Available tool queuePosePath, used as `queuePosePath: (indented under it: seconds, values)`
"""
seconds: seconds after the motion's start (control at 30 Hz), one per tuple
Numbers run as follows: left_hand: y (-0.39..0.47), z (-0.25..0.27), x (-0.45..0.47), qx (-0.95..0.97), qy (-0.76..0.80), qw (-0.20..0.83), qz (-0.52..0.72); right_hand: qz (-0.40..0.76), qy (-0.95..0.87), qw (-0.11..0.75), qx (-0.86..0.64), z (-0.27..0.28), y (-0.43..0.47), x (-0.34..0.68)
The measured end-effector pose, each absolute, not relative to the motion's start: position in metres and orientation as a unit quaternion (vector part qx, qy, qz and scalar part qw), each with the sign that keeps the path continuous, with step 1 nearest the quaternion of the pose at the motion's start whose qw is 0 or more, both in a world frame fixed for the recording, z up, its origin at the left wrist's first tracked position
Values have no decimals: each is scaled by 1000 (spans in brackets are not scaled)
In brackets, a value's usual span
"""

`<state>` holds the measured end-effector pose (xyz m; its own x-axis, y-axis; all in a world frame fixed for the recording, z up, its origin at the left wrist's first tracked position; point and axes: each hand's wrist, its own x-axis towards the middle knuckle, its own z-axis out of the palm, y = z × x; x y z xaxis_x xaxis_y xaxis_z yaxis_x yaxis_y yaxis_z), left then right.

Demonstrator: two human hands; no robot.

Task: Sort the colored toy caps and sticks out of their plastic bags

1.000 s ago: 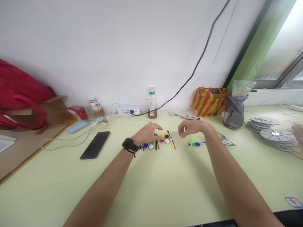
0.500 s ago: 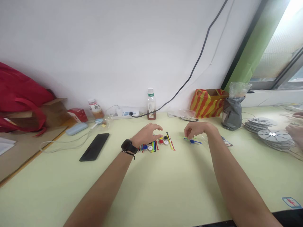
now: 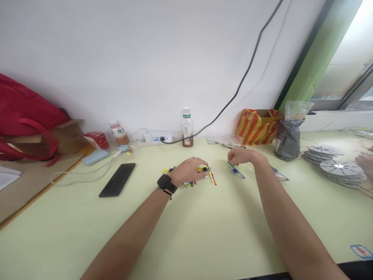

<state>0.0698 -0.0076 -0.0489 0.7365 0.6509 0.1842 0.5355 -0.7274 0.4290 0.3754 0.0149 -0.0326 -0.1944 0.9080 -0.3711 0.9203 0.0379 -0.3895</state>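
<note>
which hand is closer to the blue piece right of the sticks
Right. The right hand is by the far end of the blue piece, though contact is unclear. The left hand is farther off to its left, over the small coloured pieces.

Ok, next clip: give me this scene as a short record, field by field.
Left hand: over small colored pieces, close to a black round piece; grip unclear
Left wrist: dark watch
Right hand: curled close to a blue stick; contact unclear
Between hands: slanted red and yellow sticks
Left side: black slab on the table
Back: bottle upright near the wall
Far right: stacked grey discs, another person's hand beside them
</note>
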Motion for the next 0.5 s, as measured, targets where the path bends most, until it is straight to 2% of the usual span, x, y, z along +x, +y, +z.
queuePosePath:
  seconds: [0.3, 0.5]
  values:
    - [-10, -59, 75, 909, 325, 216, 147, -236, 721, -4, 651, -38, 19, 370]
    - [-8, -53, 70, 916, 316, 201, 147, -215, 716, -13, 664, -45, 25, 373]
